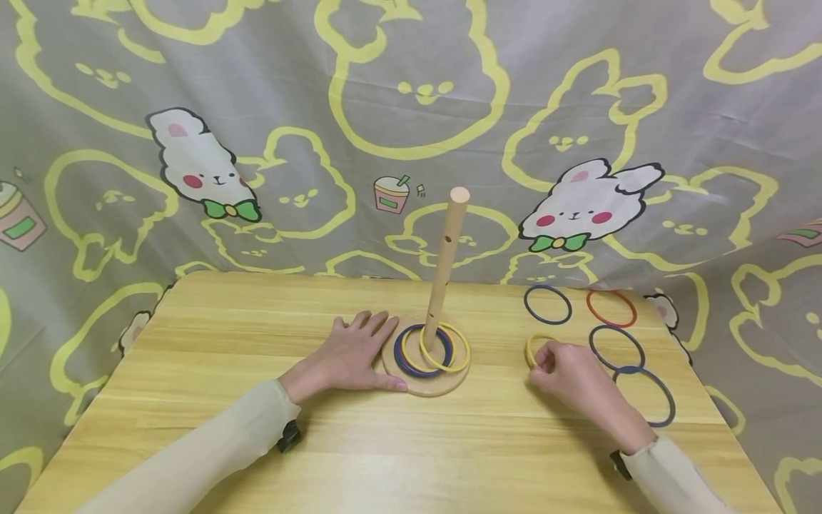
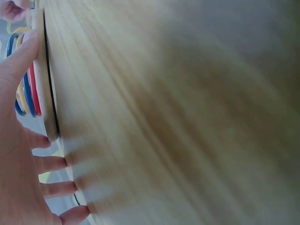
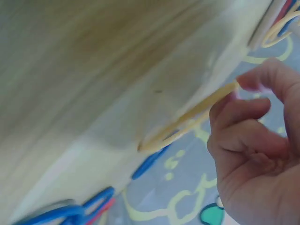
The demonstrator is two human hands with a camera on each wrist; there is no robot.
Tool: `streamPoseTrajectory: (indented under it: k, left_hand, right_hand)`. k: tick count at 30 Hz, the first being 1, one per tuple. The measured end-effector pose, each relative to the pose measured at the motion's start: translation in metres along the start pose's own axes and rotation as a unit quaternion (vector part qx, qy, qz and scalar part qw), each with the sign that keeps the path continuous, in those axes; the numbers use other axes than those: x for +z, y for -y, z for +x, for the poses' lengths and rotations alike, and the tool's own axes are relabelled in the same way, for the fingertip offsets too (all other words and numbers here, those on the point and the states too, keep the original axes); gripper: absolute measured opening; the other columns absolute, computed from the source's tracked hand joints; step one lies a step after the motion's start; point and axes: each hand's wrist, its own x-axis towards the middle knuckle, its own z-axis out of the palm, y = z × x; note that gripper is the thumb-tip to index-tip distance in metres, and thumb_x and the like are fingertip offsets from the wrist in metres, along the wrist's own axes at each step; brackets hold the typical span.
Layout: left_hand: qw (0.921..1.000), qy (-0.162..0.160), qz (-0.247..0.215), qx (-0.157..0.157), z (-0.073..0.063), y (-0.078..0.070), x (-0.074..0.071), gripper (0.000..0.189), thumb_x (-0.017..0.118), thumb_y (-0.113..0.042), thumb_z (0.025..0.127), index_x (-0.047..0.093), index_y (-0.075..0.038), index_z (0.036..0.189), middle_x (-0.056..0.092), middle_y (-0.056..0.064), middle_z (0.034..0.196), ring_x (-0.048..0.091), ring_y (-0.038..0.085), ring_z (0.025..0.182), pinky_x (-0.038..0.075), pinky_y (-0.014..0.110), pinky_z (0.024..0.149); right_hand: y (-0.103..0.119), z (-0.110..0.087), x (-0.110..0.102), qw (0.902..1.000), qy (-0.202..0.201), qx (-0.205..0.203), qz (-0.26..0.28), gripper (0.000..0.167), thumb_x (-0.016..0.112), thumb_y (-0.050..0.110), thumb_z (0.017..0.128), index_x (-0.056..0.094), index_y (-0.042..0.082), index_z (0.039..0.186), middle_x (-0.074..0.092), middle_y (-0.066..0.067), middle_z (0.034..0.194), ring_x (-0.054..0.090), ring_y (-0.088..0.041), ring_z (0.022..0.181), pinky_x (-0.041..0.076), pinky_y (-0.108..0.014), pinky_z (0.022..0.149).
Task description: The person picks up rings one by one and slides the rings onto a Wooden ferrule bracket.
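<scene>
A wooden peg (image 1: 446, 264) rises from a round wooden base (image 1: 427, 390). Around its foot lie blue rings (image 1: 399, 357) and a yellow ring (image 1: 469, 350), which leans over the others; the left wrist view also reveals a red ring (image 2: 33, 89) low in the stack. My left hand (image 1: 349, 357) has its fingers spread against the base's left side, thumb on the base's front edge. To the right of the base, my right hand (image 1: 571, 375) pinches a yellow ring (image 1: 529, 350) between thumb and index finger. That ring is tilted, its far end low over the table.
Right of the right hand lie a red ring (image 1: 636, 314) and a blue ring (image 1: 643, 353) that overlaps another blue ring (image 1: 673, 407). One more blue ring (image 1: 546, 287) lies near the table's back edge. A patterned curtain (image 1: 282, 86) hangs behind the wooden table (image 1: 411, 457).
</scene>
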Motion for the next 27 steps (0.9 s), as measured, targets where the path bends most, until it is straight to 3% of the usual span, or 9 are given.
streamPoseTrajectory:
  k: [7, 12, 19, 27]
  left_hand:
    - [1.0, 0.004, -0.003, -0.004, 0.0, -0.001, -0.001, 0.126, 0.063, -0.093, 0.084, 0.032, -0.009, 0.173, 0.033, 0.022, 0.173, 0.033, 0.05, 0.154, 0.035, 0.077, 0.102]
    - [1.0, 0.006, -0.004, -0.006, 0.0, -0.001, 0.0, 0.126, 0.062, -0.093, 0.084, 0.031, -0.01, 0.173, 0.033, 0.022, 0.173, 0.033, 0.05, 0.154, 0.034, 0.078, 0.103]
    - [0.9999, 0.008, -0.006, -0.006, 0.0, -0.001, 0.0, 0.127, 0.061, -0.094, 0.084, 0.03, -0.01, 0.174, 0.032, 0.021, 0.174, 0.032, 0.05, 0.155, 0.034, 0.077, 0.104]
    - [1.0, 0.005, -0.008, -0.001, 0.0, -0.002, -0.001, 0.125, 0.063, -0.092, 0.085, 0.031, -0.009, 0.173, 0.033, 0.022, 0.173, 0.032, 0.051, 0.154, 0.034, 0.078, 0.104]
  right_hand:
    - [0.016, -0.009, -0.012, 0.9938, -0.104, -0.035, 0.02, 0.011, 0.074, 0.003, 0.083, 0.07, 0.01, 0.089, 0.065, 0.006, 0.075, 0.056, -0.008, 0.066, 0.047, -0.027, 0.06]
    - [0.026, -0.014, -0.019, 0.9829, -0.154, -0.097, 0.028, 0.015, 0.073, -0.001, 0.083, 0.074, 0.011, 0.092, 0.063, 0.011, 0.077, 0.056, -0.004, 0.068, 0.048, -0.021, 0.061]
    - [0.051, -0.021, -0.035, 0.9609, -0.174, -0.209, 0.051, 0.026, 0.076, -0.008, 0.09, 0.079, 0.008, 0.111, 0.064, 0.014, 0.086, 0.054, 0.001, 0.069, 0.045, -0.013, 0.062]
    - [0.088, -0.015, -0.058, 0.9454, -0.187, -0.245, 0.106, 0.039, 0.075, -0.011, 0.096, 0.078, 0.008, 0.129, 0.059, 0.014, 0.089, 0.051, -0.002, 0.069, 0.041, -0.014, 0.059]
